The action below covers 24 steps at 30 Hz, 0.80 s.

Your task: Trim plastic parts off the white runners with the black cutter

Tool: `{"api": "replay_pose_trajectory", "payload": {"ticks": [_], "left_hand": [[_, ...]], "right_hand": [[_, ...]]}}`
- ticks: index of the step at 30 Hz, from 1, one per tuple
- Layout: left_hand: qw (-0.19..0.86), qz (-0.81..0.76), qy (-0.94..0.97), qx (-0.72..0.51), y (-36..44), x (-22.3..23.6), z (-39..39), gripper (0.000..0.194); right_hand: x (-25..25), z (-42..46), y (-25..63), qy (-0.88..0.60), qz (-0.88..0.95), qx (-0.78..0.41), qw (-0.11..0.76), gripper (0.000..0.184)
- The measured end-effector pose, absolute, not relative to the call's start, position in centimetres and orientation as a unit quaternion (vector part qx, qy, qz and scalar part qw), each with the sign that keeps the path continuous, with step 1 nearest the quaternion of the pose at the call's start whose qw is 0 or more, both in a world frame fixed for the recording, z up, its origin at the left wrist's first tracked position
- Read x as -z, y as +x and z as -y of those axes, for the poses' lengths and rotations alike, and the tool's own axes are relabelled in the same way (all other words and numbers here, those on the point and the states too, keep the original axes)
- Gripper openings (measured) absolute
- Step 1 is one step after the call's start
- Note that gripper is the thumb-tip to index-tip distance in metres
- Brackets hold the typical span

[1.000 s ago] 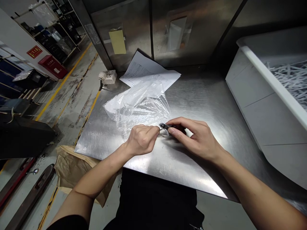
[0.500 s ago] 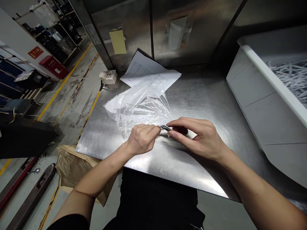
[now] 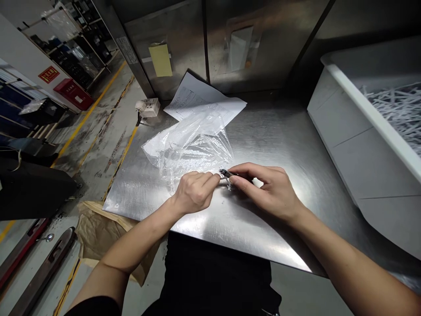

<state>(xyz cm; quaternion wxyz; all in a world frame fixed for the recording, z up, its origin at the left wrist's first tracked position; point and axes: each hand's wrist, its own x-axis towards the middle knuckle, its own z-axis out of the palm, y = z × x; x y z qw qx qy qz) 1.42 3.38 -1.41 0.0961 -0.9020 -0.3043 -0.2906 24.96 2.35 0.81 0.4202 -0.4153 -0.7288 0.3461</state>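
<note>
Pinching small dark tool (image 3: 226, 173), right hand (image 3: 274, 186), tip beside curled left hand (image 3: 195, 192), left's hold unclear

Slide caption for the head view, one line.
Right hand holding a small dark tool close to the closed left hand at a metal table, with a clear plastic bag lying just beyond.

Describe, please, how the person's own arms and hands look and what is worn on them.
The left hand and right hand wear no gloves; no ring or watch shows. Both forearms are uncovered. A plain black sleeve ends above the left elbow; no right sleeve is in view.
</note>
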Motion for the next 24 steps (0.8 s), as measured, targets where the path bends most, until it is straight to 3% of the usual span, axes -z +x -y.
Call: {"api": "replay_pose_trajectory", "payload": {"ticks": [12, 17, 24], "left_hand": [[0.071, 0.306, -0.909, 0.273, 1.6, 1.8, -3.3, 0.019], [0.050, 0.331, -0.887, 0.319, 1.3, 1.6, -3.4, 0.022], [-0.134, 0.387, -0.815, 0.409, 0.6, 0.1, -3.2, 0.020]], "right_hand": [[-0.6, -3.4, 24.9, -0.467, 0.623, -0.504, 0.375, 0.031], [-1.2, -3.6, 25.3, -0.455, 0.602, -0.514, 0.407, 0.032], [-1.0, -3.5, 25.4, -0.447, 0.631, -0.436, 0.460, 0.021]]}}
